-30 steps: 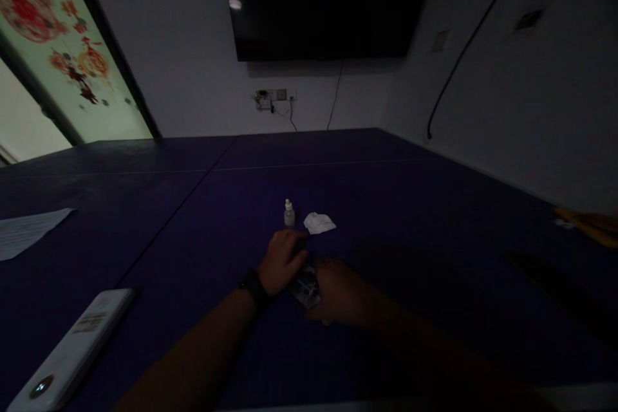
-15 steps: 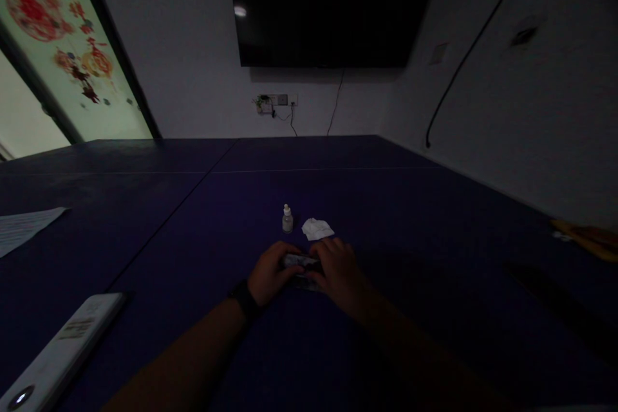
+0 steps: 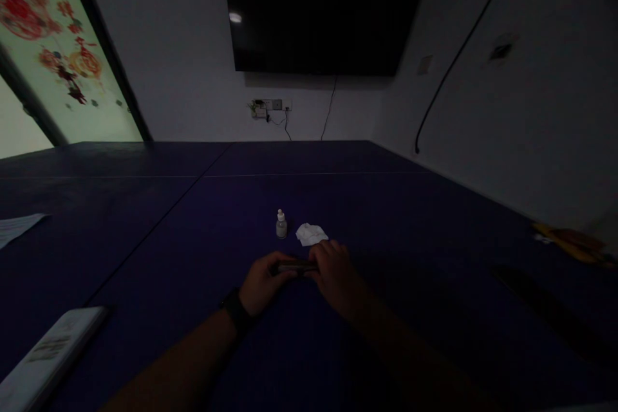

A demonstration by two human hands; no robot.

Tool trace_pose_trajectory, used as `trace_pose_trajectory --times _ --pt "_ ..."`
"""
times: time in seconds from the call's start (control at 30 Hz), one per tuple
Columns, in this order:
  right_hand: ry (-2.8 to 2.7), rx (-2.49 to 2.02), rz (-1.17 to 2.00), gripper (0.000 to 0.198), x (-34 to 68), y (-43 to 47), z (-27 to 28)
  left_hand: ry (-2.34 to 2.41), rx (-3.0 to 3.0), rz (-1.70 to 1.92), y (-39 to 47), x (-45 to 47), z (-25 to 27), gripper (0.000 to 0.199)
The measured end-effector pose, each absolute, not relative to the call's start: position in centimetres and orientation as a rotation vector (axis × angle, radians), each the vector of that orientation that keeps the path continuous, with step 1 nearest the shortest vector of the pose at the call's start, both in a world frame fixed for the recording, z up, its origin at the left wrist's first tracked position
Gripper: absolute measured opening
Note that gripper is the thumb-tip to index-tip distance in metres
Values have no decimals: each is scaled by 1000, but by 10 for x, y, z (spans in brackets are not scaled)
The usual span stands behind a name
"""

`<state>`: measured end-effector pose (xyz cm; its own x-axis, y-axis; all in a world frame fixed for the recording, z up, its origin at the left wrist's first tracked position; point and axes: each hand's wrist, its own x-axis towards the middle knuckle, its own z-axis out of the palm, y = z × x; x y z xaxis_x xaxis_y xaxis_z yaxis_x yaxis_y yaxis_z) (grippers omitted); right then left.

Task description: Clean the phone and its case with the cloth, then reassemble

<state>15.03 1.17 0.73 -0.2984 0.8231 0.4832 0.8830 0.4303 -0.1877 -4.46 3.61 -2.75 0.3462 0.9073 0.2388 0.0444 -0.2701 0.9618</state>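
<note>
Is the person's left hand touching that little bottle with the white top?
Apart: the head view shows a strip of dark tabletop between the bottle and the left hand.

The slim object [image 3: 295, 266] you hold shows a smooth edge with a dull sheen, its material too dark to tell. Before you, the bottle [image 3: 281, 228] is see-through, plastic or glass, and the tissue [image 3: 310, 234] is matt, crumpled paper. Your bench [image 3: 232, 206] looks smooth and mostly matt; the white case [image 3: 58, 347], smooth plastic; the screen [image 3: 323, 13], glossy black.
</note>
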Motion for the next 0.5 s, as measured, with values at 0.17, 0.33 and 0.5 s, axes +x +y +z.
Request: trace_pose_trajectory --times 0.17,0.33,0.5 --pt "-2022 -1344 -181 34 162 23 1 980 1652 1227 31 -46 -24 23" --pt "-1421 -1257 355 48 177 43 -6 1003 1404 1398 31 -44 -26 29" --pt "-1187 -1162 750 46 173 52 -10 954 1334 1404 35 -42 -30 37"
